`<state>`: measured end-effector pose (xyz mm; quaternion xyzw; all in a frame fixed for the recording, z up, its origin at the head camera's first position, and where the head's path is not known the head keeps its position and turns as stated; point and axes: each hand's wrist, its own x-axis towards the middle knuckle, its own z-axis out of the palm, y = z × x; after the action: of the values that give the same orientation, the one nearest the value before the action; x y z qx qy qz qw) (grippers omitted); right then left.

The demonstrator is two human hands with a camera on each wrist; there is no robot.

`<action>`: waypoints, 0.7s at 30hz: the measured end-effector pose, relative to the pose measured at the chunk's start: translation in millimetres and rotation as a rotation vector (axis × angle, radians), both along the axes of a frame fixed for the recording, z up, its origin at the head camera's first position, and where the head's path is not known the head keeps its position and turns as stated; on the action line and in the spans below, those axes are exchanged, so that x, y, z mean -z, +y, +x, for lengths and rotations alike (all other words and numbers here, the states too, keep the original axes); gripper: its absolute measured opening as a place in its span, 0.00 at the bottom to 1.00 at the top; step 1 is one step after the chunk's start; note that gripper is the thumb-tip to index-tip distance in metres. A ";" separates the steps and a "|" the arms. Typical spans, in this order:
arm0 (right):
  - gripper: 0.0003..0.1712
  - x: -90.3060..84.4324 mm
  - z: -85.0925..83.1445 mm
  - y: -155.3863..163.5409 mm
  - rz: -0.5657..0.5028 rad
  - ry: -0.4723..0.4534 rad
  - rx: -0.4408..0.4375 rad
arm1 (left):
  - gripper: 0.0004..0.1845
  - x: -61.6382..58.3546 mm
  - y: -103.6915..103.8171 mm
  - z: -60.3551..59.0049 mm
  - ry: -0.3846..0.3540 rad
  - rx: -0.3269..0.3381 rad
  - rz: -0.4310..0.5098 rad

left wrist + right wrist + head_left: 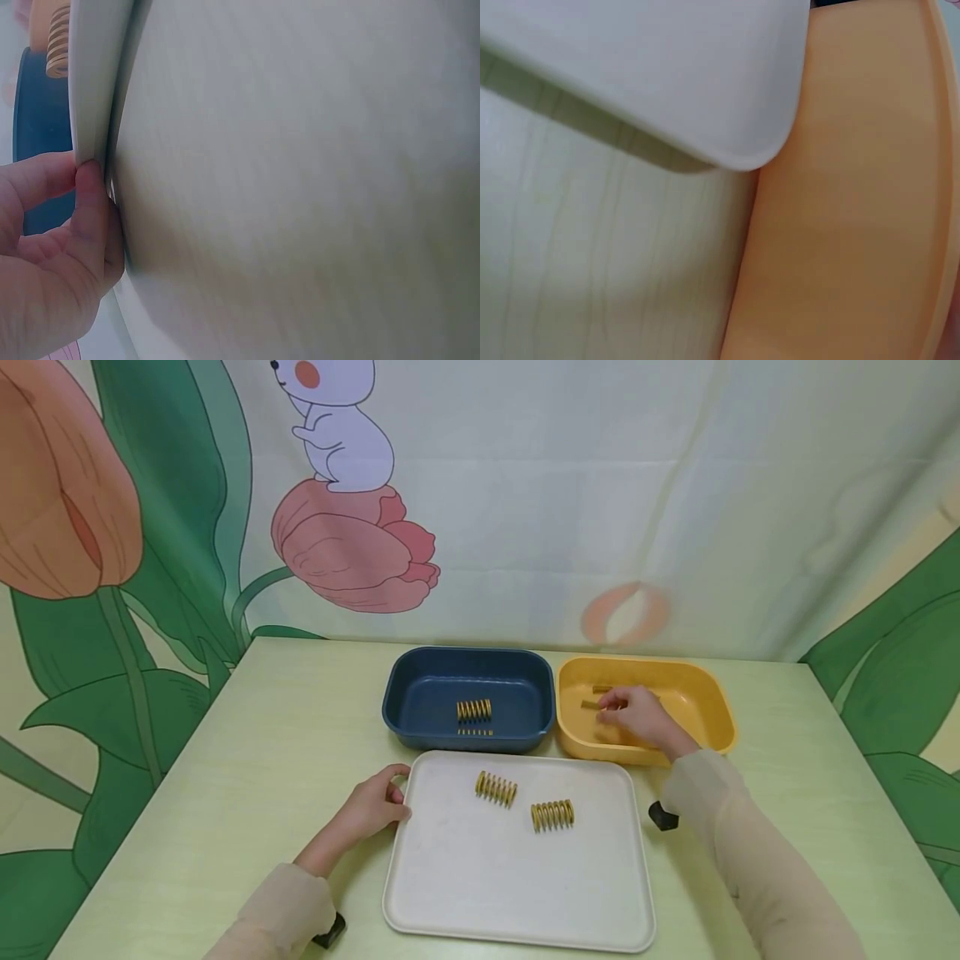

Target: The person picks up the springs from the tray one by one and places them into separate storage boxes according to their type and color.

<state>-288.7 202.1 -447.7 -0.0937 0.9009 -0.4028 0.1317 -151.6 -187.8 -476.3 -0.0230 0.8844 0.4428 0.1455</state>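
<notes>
My left hand [377, 802] pinches the left rim of the white tray [517, 893], fingers and thumb at its edge; the left wrist view shows the fingertips [88, 176] against the rim. Two yellow coil springs, one spring [497, 788] and another spring [552, 815], lie on the tray's upper part. My right hand [639, 714] is inside the yellow bin [708, 714] with bent fingers, close to a small yellow-brown piece [590, 704]. Whether the fingers hold it cannot be made out. A similar piece [602, 689] lies just behind.
Left of the yellow bin stands a dark blue bin [420, 693] with a yellow coil spring [474, 711] in it. Both bins sit directly behind the tray. A printed cloth [510, 527] hangs at the back edge of the pale wood-grain table [247, 760].
</notes>
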 end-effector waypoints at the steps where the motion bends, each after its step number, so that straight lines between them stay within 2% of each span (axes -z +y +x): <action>1: 0.13 -0.2 0.3 0.2 0.000 0.001 0.000 | 0.30 0.2 0.0 0.0 0.000 0.000 0.000; 21: 0.13 -2.1 6.8 -0.4 -0.003 0.032 -0.037 | 0.30 0.8 0.8 -1.4 -0.033 -0.020 0.001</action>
<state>-281.9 201.6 -445.6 -0.1169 0.9004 -0.4001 0.1247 -153.0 -187.0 -477.2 -0.0390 0.8814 0.4442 0.1556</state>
